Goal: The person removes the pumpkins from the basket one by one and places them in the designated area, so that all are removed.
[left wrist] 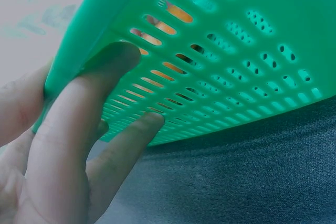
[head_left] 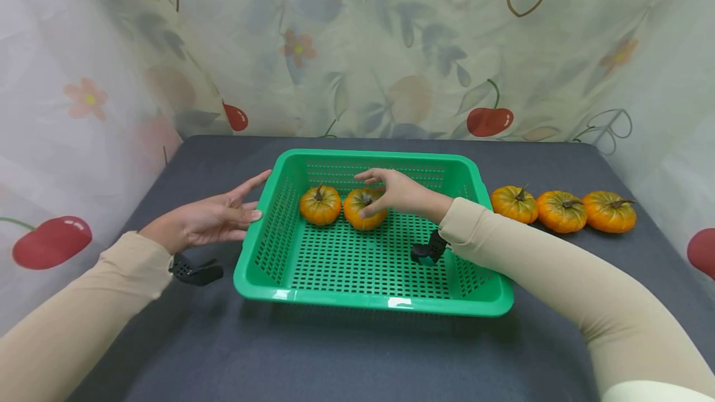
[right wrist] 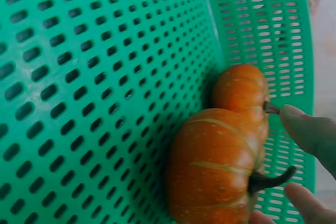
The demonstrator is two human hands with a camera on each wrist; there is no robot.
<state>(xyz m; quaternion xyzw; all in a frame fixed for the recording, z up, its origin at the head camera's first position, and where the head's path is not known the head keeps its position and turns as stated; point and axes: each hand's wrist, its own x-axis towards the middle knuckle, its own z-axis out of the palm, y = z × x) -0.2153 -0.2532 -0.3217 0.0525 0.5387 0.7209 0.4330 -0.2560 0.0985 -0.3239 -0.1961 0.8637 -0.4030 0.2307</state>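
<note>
A green perforated plastic basket (head_left: 368, 306) stands on the table with two small orange pumpkins inside. One pumpkin (head_left: 320, 205) sits toward the basket's left end, and a second pumpkin (head_left: 364, 209) is right beside it. My right hand (head_left: 399, 194) arches over the second pumpkin, thumb in front and fingers behind. In the right wrist view, its fingertips (right wrist: 296, 116) hover about the pumpkin stems without closing round a pumpkin. Outside the basket, my left hand (head_left: 215, 219) has its fingers extended against the left side wall; the left wrist view shows fingertips at the slots.
Right of the basket, three more pumpkins line up on the dark grey table (head_left: 357, 358): a near one (head_left: 514, 203), a middle one (head_left: 561, 211) and an outer one (head_left: 609, 211). Patterned cloth (head_left: 363, 48) hangs behind and along both sides.
</note>
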